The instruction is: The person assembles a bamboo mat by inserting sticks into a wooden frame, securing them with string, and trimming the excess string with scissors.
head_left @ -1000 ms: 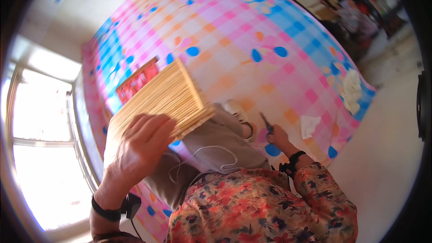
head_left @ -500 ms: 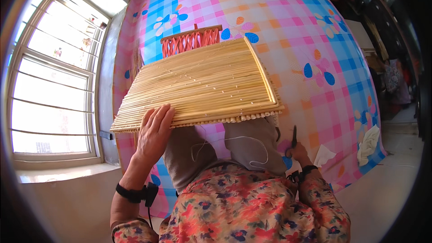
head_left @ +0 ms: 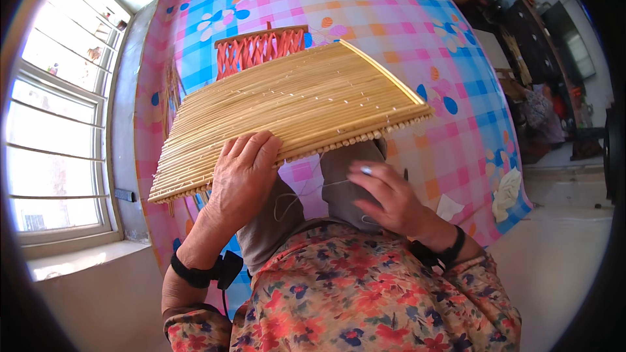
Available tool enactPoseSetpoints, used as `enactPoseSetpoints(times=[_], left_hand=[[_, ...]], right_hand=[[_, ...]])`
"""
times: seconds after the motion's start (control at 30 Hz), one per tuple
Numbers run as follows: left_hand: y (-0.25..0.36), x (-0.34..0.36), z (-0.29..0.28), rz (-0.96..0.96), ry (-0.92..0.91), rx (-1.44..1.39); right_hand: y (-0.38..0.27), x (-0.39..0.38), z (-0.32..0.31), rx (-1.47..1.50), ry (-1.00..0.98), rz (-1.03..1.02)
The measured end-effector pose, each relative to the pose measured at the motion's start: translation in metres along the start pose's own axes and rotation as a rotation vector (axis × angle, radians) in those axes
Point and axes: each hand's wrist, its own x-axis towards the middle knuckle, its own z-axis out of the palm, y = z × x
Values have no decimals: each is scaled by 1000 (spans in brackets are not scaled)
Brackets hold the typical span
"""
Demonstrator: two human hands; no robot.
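Likely home, barred window [head_left: 57, 135], checked floor sheet [head_left: 398, 29]

One stick panel [head_left: 293, 104] touches the left hand [head_left: 244, 169]; one red-laced frame [head_left: 261, 52] sits beyond. Two white pieces [head_left: 506, 195] lie right of the right hand [head_left: 390, 201].

Clear way on the right; the reed panel [head_left: 293, 101] bars the middle.
A hand could pass over the checked floor sheet [head_left: 391, 19] to the panel's right, where a white paper scrap [head_left: 448, 208] and a crumpled white cloth [head_left: 506, 195] lie low. Straight ahead, the slanting panel blocks the way, with a red-strapped frame [head_left: 261, 51] showing just past its far edge. The left hand [head_left: 248, 169] covers part of the near edge; toward the right hand [head_left: 391, 199] that edge is reachable, though a pale thread [head_left: 332, 184] crosses the gap between the thighs [head_left: 339, 166]. Leftward, thin sticks [head_left: 173, 94] and the grey wall [head_left: 127, 124] narrow the room.
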Motion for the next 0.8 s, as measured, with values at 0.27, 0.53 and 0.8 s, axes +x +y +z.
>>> enactPoseSetpoints(times=[0.27, 0.53, 0.8], left_hand=[[11, 5, 2, 83, 42, -23], [43, -2, 0, 473, -49, -431], [34, -37, 22, 68, -169, -479]], right_hand=[[-2, 16, 52, 1170, 6, 812], [-23, -1, 15, 674, -268, 249], [-11, -2, 35, 1059, 104, 791]])
